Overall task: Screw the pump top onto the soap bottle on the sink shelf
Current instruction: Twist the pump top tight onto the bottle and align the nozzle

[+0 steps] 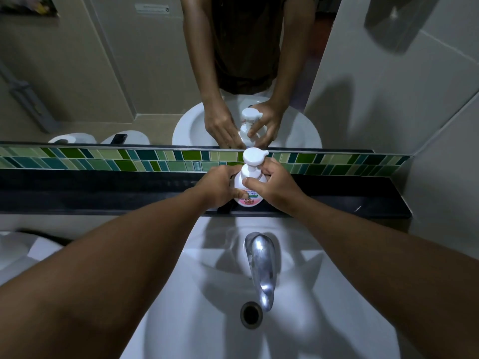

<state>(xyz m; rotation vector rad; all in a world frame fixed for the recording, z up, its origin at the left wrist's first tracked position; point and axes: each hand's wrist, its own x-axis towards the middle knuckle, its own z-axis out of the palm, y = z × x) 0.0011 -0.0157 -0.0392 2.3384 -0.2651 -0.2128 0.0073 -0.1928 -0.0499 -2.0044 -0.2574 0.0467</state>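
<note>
- The soap bottle [248, 196] stands upright on the dark sink shelf [363, 195], about midway along it and close to its front edge, straight behind the tap [261, 268].
- The pump top [252, 164] sits on the bottle's neck; its flat white head, nozzle pointing right, rises clear above both hands, and its wide white collar lies between them.
- The left hand [220, 187] wraps the bottle's left side, fingers curled close around the body with the thumb across the pink label at the front.
- The right hand [276, 186] closes on the collar from the right: the thumb presses its front lower edge, the fingers bend round behind near the nozzle.
- Whether the collar is fully threaded down cannot be told.
- Behind the shelf's back edge runs a strip of green tiles [129, 160], and above it a mirror [116, 73] shows both hands and the bottle.
- The white sink [194, 294] lies below the shelf's front edge, its drain [251, 314] under the spout.
</note>
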